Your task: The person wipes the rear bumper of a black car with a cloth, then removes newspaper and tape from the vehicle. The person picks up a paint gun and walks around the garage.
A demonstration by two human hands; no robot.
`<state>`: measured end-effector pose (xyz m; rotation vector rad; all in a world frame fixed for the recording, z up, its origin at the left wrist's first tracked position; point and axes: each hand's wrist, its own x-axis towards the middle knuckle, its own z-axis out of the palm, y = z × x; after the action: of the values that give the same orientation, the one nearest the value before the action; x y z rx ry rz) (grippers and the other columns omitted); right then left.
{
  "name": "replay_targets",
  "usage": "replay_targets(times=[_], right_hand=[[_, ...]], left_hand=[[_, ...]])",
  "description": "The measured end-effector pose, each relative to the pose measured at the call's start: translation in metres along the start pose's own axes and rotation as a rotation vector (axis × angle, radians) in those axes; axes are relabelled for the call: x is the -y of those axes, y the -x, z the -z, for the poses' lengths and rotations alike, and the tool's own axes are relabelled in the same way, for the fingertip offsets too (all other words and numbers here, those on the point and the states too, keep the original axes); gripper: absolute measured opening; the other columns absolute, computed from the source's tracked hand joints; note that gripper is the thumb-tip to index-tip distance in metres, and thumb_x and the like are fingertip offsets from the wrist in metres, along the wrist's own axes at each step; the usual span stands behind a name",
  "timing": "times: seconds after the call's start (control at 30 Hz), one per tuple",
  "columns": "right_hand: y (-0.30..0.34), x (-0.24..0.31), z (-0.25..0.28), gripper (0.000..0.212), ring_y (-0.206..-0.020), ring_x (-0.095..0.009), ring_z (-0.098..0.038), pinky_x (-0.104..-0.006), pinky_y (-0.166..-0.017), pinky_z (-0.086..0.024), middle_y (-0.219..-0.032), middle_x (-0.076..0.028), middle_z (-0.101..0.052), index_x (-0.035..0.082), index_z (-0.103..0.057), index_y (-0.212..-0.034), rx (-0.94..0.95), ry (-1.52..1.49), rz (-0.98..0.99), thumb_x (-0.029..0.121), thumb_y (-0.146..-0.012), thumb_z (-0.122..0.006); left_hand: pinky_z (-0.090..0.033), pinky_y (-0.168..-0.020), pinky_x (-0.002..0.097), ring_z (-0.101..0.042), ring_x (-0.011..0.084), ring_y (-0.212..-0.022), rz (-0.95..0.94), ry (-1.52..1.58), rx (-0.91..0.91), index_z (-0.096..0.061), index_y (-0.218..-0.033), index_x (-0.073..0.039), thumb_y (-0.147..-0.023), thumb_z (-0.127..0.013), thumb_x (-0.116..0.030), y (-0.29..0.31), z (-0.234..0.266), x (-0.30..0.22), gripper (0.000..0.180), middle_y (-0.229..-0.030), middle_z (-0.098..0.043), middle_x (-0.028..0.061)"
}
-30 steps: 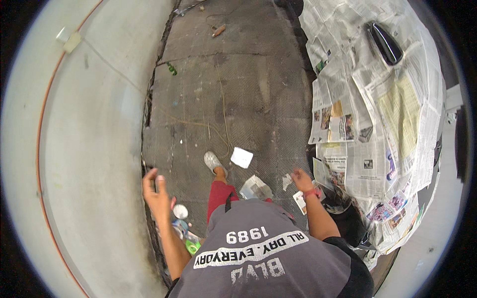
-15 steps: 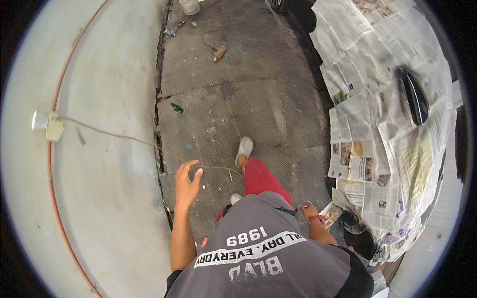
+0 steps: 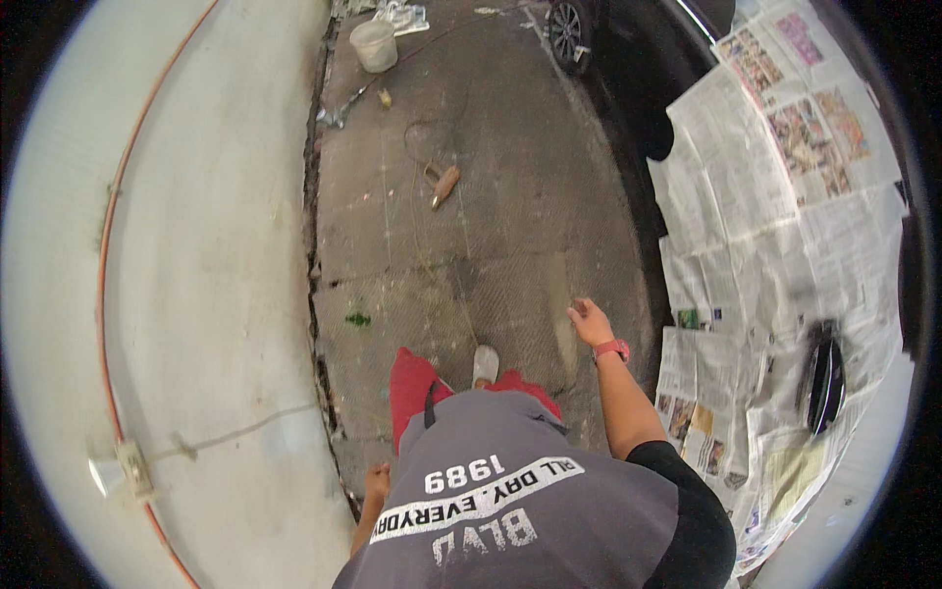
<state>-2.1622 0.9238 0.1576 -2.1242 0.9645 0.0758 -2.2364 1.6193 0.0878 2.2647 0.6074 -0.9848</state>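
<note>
My right hand [image 3: 589,322], with a red watch [image 3: 612,349] on its wrist, is held out in front over the paved floor. Its fingers are curled, and whatever they may hold is hidden. Low beside my left hip hangs my left hand [image 3: 377,480], partly cut off by my grey shirt [image 3: 549,471]; its fingers are too small to read. Neither hand touches anything around it. Farther ahead on the floor lies a brown pistol-shaped power tool [image 3: 446,184] with a silver tip and a cord.
Newspaper sheets [image 3: 736,187] cover a car on the right, leaving a black handle-like part [image 3: 826,383] bare. A car wheel [image 3: 567,37] and a white bucket [image 3: 374,46] are ahead. A small green object [image 3: 358,320] lies near the pale wall [image 3: 216,245], which carries an orange conduit [image 3: 106,285].
I have stepped forward, so the power tool, bucket and wheel show more fully. My right arm has swung forward; my left hand, raised with spread fingers before, has dropped back beside my body.
</note>
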Motion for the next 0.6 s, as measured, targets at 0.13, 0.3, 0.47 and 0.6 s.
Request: replay_targets(times=[0.13, 0.3, 0.47, 0.6], right_hand=[[-0.13, 0.108, 0.004, 0.047, -0.112, -0.032, -0.071, -0.0404, -0.098, -0.055, -0.123, -0.02, -0.072, 0.0, -0.064, -0.131, -0.041, 0.014, 0.122, 0.032, -0.096, -0.07], [-0.234, 0.182, -0.063, 0.045, -0.108, -0.031, -0.072, -0.0412, -0.094, -0.055, -0.117, -0.02, -0.074, 0.001, -0.065, -0.129, -0.053, 0.07, 0.047, 0.031, -0.095, -0.07], [-0.247, 0.156, -0.166, 0.075, -0.118, -0.036, -0.067, -0.0469, -0.103, -0.05, -0.124, -0.022, -0.071, 0.008, -0.061, -0.141, 0.529, 0.522, -0.299, 0.056, -0.085, -0.071], [-0.267, 0.244, -0.192, 0.075, -0.125, -0.036, -0.064, -0.0457, -0.106, -0.049, -0.13, -0.023, -0.068, 0.009, -0.058, -0.145, 0.609, 0.444, -0.366, 0.058, -0.089, -0.068]], left_hand=[[-0.052, -0.088, 0.043, -0.069, 0.0339, -0.097, -0.049, 0.06, 0.0, -0.074, -0.102, 0.0, -0.101, -0.06, -0.033, -0.066, 0.02, -0.064, 0.035, -0.101, -0.075, 0.0192], [-0.052, -0.087, 0.0444, -0.069, 0.0336, -0.096, -0.086, 0.002, 0.069, -0.073, -0.104, 0.001, -0.1, -0.062, -0.033, -0.209, 0.081, -0.182, 0.036, -0.101, -0.075, 0.0185], [-0.053, -0.085, 0.0458, -0.069, 0.0333, -0.096, -0.158, 0.081, 0.009, -0.072, -0.106, 0.002, -0.1, -0.064, -0.034, -0.39, 0.225, -0.338, 0.038, -0.1, -0.076, 0.0179], [-0.053, -0.091, 0.0399, -0.069, 0.0274, -0.099, -0.308, 0.038, -0.235, -0.068, -0.111, 0.006, -0.103, -0.063, -0.033, -0.524, 0.365, -0.52, 0.04, -0.104, -0.073, 0.0179]])
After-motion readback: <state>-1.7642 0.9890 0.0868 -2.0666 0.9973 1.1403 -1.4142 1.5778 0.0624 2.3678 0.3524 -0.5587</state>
